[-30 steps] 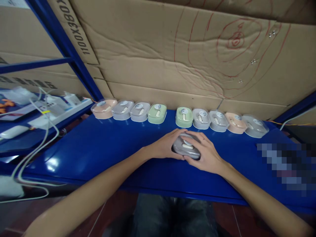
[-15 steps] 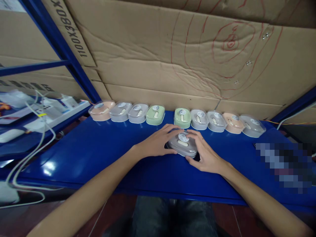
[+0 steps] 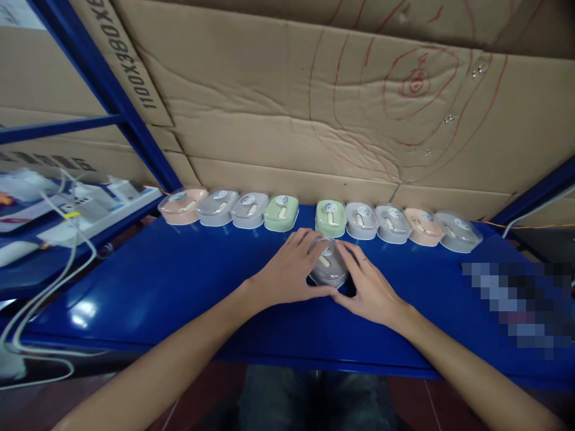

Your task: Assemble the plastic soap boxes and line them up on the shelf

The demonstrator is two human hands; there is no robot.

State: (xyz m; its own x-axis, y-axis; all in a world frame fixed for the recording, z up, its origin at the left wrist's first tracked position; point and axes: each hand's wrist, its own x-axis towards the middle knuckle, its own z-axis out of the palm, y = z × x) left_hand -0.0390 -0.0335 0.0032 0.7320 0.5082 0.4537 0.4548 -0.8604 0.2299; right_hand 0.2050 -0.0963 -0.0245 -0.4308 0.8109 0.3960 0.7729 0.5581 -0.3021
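Observation:
A small grey box (image 3: 333,272) with a clear domed lid, a round white sticker and a white oblong piece on top sits on the blue table. My left hand (image 3: 287,269) curls around its left side, fingers over the far edge and part of the sticker. Along the right side lies my right hand (image 3: 371,287), its fingers against the lid. Both thumbs come together at the near edge of the box. Behind my hands stand a green box (image 3: 331,220) and, right beside it, a lilac-grey box (image 3: 362,221) of the same shape.
More such boxes line the cardboard wall (image 3: 251,143): another green box (image 3: 281,214), a peach box (image 3: 183,208) at far left and a grey box (image 3: 459,233) at far right. Power strips and white cables (image 3: 67,269) lie on the left. A blurred patch (image 3: 516,305) covers something at right.
The grey box has turned between my hands, its white piece now slanting differently. My left hand has shifted further over it, and the thumbs have come together. The camera has moved slightly.

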